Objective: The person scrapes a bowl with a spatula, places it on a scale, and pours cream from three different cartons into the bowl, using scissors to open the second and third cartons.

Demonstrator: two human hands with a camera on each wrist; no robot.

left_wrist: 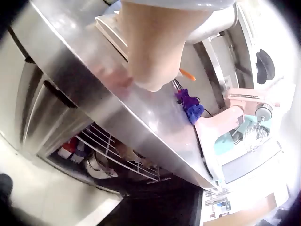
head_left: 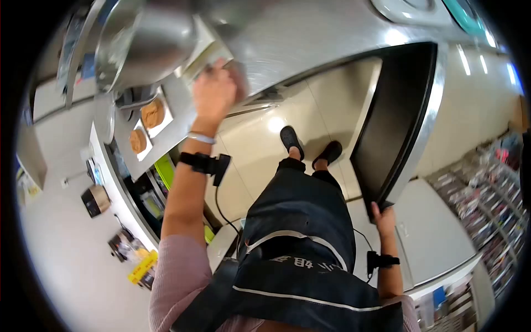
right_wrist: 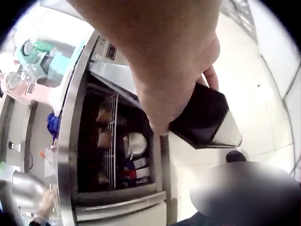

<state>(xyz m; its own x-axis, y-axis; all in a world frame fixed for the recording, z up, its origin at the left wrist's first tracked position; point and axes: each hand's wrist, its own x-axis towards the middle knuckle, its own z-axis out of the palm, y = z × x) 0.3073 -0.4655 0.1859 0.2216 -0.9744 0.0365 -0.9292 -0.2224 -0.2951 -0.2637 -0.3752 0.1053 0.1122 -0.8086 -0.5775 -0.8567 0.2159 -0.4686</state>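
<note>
My left hand, slightly blurred, is over the steel counter with its fingers at the edge of a white rectangular container, which it grips. The fingertips are mostly hidden in the left wrist view, where the container's corner shows beside the hand. A large steel bowl stands right by the container. My right hand grips the outer edge of an open, black-lined fridge door. Inside the fridge, a white wire shelf and several packed items show.
Two brown rounds sit on white boards at the counter's left. Farther along the counter are a pink stand mixer and a purple-blue bundle. The open door projects over the tiled floor beside the person's feet. Full shelves line the right.
</note>
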